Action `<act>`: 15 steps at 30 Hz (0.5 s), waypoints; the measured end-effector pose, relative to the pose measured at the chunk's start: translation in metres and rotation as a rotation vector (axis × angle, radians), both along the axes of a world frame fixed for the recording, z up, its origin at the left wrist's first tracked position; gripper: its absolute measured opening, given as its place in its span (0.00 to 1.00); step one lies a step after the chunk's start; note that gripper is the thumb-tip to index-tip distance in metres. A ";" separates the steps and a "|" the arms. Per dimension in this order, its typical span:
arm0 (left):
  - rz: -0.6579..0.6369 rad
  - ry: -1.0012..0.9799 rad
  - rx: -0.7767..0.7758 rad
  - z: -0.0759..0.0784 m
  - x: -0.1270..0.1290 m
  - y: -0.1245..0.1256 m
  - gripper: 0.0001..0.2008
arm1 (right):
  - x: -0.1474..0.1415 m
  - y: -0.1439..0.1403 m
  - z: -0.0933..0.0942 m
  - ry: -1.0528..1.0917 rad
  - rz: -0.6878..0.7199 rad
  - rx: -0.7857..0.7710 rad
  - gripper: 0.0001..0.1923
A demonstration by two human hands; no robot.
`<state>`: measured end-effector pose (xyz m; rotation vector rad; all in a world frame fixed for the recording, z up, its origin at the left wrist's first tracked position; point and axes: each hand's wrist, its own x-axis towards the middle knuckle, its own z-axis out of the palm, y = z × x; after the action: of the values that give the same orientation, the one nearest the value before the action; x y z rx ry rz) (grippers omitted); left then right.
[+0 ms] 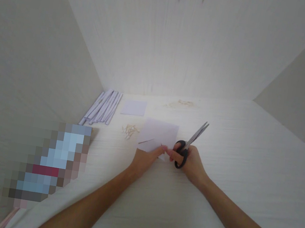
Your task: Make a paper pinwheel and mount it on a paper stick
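The right hand [190, 164] is clamped on black scissors [191, 143] pointing to 1 o'clock; the left hand [145, 159] pinches the paper sheet [158, 132].

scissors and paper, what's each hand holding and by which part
The right hand holds the scissors by their black handle loops, blades pointing up and away. The left hand pinches the near edge of the white paper sheet.

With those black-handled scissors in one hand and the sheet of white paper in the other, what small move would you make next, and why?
Probably swing the black-handled scissors back toward the sheet of white paper. The right hand holds them with blades pointing up and away from the sheet, while the left hand pinches the paper's near edge, where a short cut already shows.
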<state>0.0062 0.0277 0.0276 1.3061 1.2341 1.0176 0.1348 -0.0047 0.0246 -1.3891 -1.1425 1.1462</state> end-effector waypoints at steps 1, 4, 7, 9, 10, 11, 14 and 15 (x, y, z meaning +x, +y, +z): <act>-0.003 0.001 -0.003 0.000 0.000 0.000 0.05 | 0.000 0.000 0.000 0.000 0.000 0.001 0.16; -0.021 -0.005 -0.012 -0.002 0.001 0.000 0.05 | 0.001 0.000 0.000 -0.047 0.004 0.031 0.15; -0.021 -0.015 0.008 -0.005 0.001 0.002 0.06 | 0.002 0.001 -0.001 -0.075 -0.002 0.078 0.17; 0.008 -0.031 0.040 -0.009 -0.001 0.005 0.09 | 0.004 0.001 0.000 -0.049 0.030 0.078 0.17; 0.024 -0.050 0.055 -0.010 -0.001 0.007 0.10 | 0.005 0.000 0.000 -0.031 0.064 0.065 0.18; 0.045 -0.078 0.066 -0.012 -0.002 0.009 0.11 | 0.007 0.000 0.001 -0.020 0.113 0.045 0.19; 0.121 -0.205 0.064 -0.014 -0.005 0.016 0.10 | 0.013 -0.003 0.008 -0.082 0.296 -0.019 0.22; 0.145 -0.250 0.060 -0.014 -0.005 0.019 0.10 | 0.015 -0.004 0.011 -0.133 0.350 -0.034 0.22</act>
<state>0.0008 0.0465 0.0135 1.1070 1.1257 1.2891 0.1499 -0.0085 0.0351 -1.3398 -1.5108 1.3368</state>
